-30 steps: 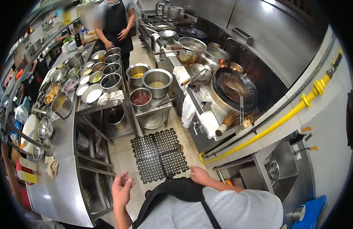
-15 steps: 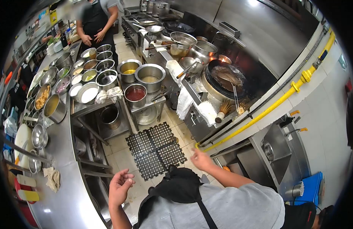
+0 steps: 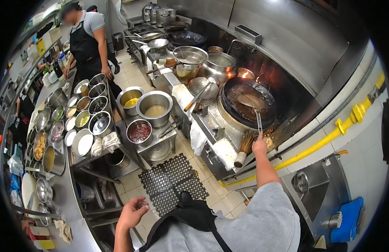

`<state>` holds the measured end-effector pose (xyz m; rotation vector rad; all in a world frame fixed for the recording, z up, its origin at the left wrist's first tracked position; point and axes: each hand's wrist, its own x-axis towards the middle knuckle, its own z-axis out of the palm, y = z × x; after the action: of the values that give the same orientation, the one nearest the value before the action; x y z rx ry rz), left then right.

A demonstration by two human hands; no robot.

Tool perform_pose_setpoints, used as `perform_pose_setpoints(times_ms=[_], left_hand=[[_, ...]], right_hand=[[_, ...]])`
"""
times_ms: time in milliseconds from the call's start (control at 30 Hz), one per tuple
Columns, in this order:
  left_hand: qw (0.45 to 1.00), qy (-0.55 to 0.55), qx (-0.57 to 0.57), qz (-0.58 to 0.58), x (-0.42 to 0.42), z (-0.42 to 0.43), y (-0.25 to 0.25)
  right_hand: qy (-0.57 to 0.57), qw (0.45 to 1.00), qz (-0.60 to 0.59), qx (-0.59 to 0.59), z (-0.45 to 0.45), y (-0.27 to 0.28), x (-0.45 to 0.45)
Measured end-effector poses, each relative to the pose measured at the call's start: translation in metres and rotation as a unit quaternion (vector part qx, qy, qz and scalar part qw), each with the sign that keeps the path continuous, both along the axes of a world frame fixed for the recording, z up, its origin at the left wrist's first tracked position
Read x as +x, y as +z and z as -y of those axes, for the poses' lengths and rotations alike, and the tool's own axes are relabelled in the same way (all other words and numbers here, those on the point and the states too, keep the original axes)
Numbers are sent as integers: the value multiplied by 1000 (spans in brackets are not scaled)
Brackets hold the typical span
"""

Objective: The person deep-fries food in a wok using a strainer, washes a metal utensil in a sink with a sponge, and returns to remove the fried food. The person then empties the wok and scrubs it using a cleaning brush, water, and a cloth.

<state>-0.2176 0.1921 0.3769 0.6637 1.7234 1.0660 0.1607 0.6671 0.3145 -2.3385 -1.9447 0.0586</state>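
Wok ladle (image 3: pixel 257 112), or a broad spatula of that kind, lies with its rounded metal head inside the dark wok (image 3: pixel 230 100) and its long handle slanting over the near rim toward the person. The right hand (image 3: pixel 260 145) has its fingers closed around the handle's near end, arm stretched forward across the stove edge. The left hand (image 3: pixel 134 212) hangs well apart from the stove, near the perforated black floor mat (image 3: pixel 160 185) in this view; its fingers are loosely curled and nothing shows in them. Judging by this pose, the step in hand is the taking or working of the ladle in the wok, though one moment cannot tell whether the head is being pushed, scraped or simply held. Whatever lies in the wok looks brown and glossy, and whether it is liquid or a coating is too unclear to say. As I judge it, moving the ladle from here calls for a firm grip, a steady wrist and enough lift for the head to clear the rim. Some care also seems due to the bristle wok brush (image 3: pixel 244 150), which lies just beside the right hand, and to the folded white cloth (image 3: pixel 227 153) next to it. On the wok's far left, a perforated strainer (image 3: pixel 198 86) rests on the stove, apart from the ladle.
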Motion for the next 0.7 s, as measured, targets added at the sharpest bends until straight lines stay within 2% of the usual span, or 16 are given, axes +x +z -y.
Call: perform_pose_setpoints(times_ms=[100, 133, 233, 267, 300, 367, 400, 433, 467, 500, 533, 567, 633, 700], left_hand=[[999, -12, -18, 23, 1, -16, -3], [999, -14, -29, 29, 0, -19, -1], [998, -32, 0, 62, -12, -34, -6], [997, -34, 4, 63, -16, -37, -10], [997, -39, 9, 64, -22, -41, -12], [995, -57, 62, 45, -34, -47, -14], [994, -57, 69, 56, -41, -48, -12], [994, -60, 74, 57, -48, -47, -13], [992, -58, 90, 61, -56, -45, -16], [991, -54, 102, 69, -60, -38, -20], [991, -52, 105, 67, -70, -33, -18], [990, -38, 105, 92, -76, -27, -19], [987, -24, 109, 117, -89, -18, -24], [988, -3, 105, 114, -100, -9, -31]], right_hand=[[7, 1000, -27, -15, -22, 8, -2], [14, 999, -34, 16, -19, 15, -3], [-18, 998, -60, 5, -17, 56, -25], [21, 995, -54, 82, -29, 43, -18], [16, 995, -53, 87, -45, 37, -17], [-91, 992, -66, -57, -76, 43, -21], [13, 984, 40, -174, -76, 54, -25], [11, 985, 40, -170, -72, 62, -31], [-119, 944, -289, -103, -67, 70, -41], [-232, 782, -578, -27, -53, 80, -51], [-235, 759, -606, -28, -43, 93, -66], [-232, 760, -606, -27, -40, 97, -74], [-239, 712, -660, -19, -34, 105, -86], [-238, 714, -657, -32, -25, 110, -101]])
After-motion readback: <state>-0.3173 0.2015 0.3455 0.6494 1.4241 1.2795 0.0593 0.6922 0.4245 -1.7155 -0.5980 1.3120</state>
